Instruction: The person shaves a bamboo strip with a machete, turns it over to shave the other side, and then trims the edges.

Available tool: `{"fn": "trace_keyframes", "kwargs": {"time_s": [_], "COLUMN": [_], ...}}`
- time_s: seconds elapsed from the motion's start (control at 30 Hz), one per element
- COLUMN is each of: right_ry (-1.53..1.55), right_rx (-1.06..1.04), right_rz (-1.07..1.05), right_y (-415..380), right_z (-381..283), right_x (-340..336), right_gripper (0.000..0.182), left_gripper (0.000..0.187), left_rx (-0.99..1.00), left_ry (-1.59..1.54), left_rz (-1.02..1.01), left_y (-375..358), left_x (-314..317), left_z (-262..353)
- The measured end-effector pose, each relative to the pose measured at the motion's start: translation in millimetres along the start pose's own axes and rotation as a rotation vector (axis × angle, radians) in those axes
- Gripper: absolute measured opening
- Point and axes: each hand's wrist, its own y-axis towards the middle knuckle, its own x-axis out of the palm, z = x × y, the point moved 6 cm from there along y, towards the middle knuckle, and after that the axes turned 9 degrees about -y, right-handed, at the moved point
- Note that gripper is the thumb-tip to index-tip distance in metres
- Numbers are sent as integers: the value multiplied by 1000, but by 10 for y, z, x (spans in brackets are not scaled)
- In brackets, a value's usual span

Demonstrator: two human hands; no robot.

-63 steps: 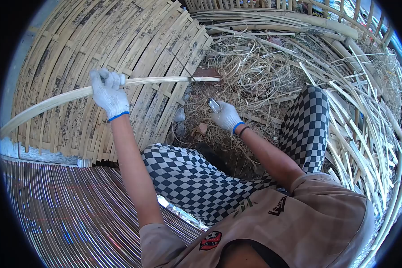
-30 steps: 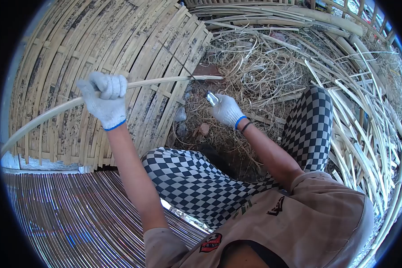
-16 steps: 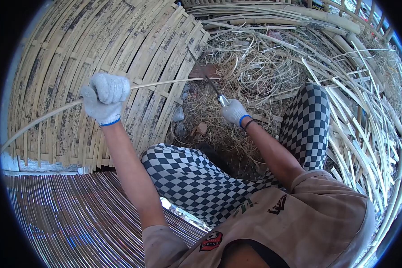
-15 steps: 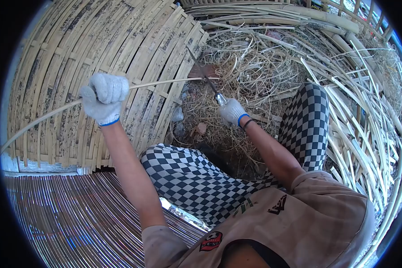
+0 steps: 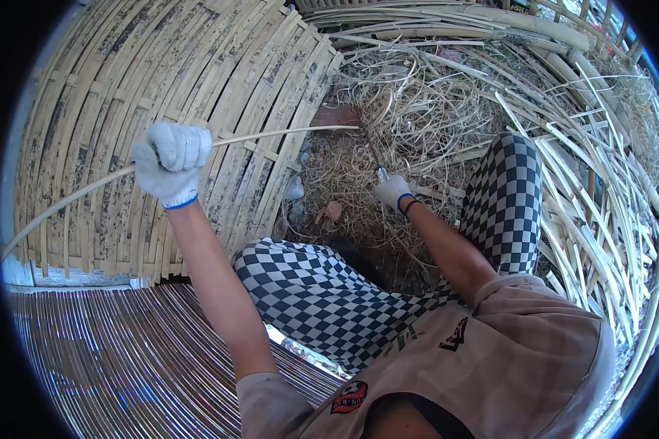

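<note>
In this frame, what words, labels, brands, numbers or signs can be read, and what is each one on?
Nothing reads clearly.
Red and black badge on the brown shirt: it bears lettering, too small and blurred to read.
Black mark higher on the shirt: a logo shape, letters not legible.
Dark mark near the shirt's edge: too blurred to read.
Gloves, knife and bamboo strip: no text visible.

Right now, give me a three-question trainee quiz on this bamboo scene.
1. True or false: the left hand is closed around the bamboo strip.
2. What does the right hand hold? A) knife B) hammer C) rope
3. What lies behind the strip, at upper left?

Key: 1 true. 2 A, the knife, blade pointing up toward the strip's end. 3 the woven bamboo panel.
</note>
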Motion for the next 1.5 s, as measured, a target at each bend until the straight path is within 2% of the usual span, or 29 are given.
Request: {"fn": "trace_keyframes", "kwargs": {"time_s": [0.03,0.13,0.23,0.33,0.37,0.47,0.53,0.6,0.63,0.73,0.77,0.87,0.97,1.03,1.07,1.13,1.2,1.3,1.33,1.4,1.43,1.5], "right_ry": [-216,1008,928,934,889,1119,562,701,965,895,922,966,132,834,980,1278,1150,938,946,964,719,858], "right_rx": [-103,369,134,167,333,510,116,187,269,88,54,237,-113,147,216,364,167,51,87,155,219,148], "right_rz": [-13,175,355,323,183,-147,-6,145,95,324,419,233,-80,27,21,43,74,239,245,257,153,-23], "right_y": [-56,-497,-546,-381,-150,-417,-142,-210,-591,-683,-672,-350,-49,102,67,-285,-565,-674,-601,-232,57,290], "right_z": [-119,-87,-320,-195,-26,165,93,5,-121,-389,-403,-173,91,56,24,-163,-324,-444,-412,-275,-165,-20], "right_x": [-172,-997,-1479,-1042,-544,-332,-454,-695,-1218,-1716,-1675,-857,-90,-59,-93,-640,-1458,-1760,-1626,-913,-424,221], "right_gripper": [25,26,21,21,24,27,28,28,27,25,22,20,16,15,15,15,15,32,27,17,17,17], "left_gripper": [59,58,58,58,58,55,56,58,58,57,57,58,57,57,57,57,57,61,61,61,61,63], "left_rx": [-2,4,-6,-8,-13,-14,-6,2,8,4,-1,-5,2,4,-7,-13,3,16,23,27,26,44], "left_ry": [-1,-18,11,10,3,-42,-15,-4,1,-5,-8,-22,10,32,23,5,-2,-6,-6,-48,-72,-59], "left_rz": [-3,5,-23,-57,-67,-143,-76,-16,-2,-6,-20,-30,6,-23,-34,-32,-28,-60,-69,-38,-17,8], "left_y": [-10,-15,-6,6,-2,-11,52,15,21,9,21,1,-52,88,91,35,56,87,86,27,-24,-77], "left_x": [19,-3,39,62,74,56,63,53,48,58,70,28,74,85,96,93,40,63,82,-6,-41,-48], "left_z": [-21,-3,15,28,13,9,8,-17,-7,1,0,19,-14,-9,-17,-19,3,22,36,71,65,46]}}
